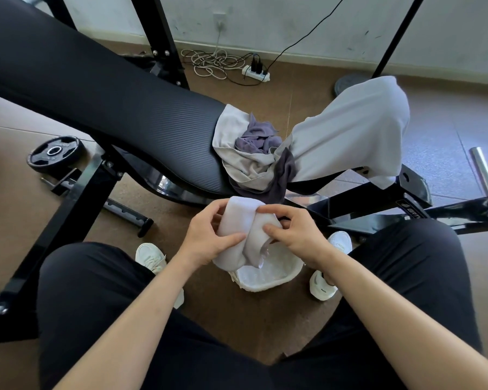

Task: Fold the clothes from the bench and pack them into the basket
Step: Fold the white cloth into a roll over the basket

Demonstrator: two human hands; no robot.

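Two-handed: left hand [206,237] & right hand [296,235] pinch white cloth [241,218] btwn thumb/fingers, above basket [276,275].

Black padded bench [110,108] with clothes heaped at its narrow end, over a brown floor [265,319].
At that end lie a beige garment [231,128], a crumpled purple garment [258,136] on it, and a dark grey garment [282,175] hanging over the edge. On the floor stand a white basket [265,287], a weight plate [55,151] and a power strip [256,73].

White garment [238,220], white perforated basket [276,273], black ribbed bench [102,94], purple cloth [258,136], brown floor [231,313]
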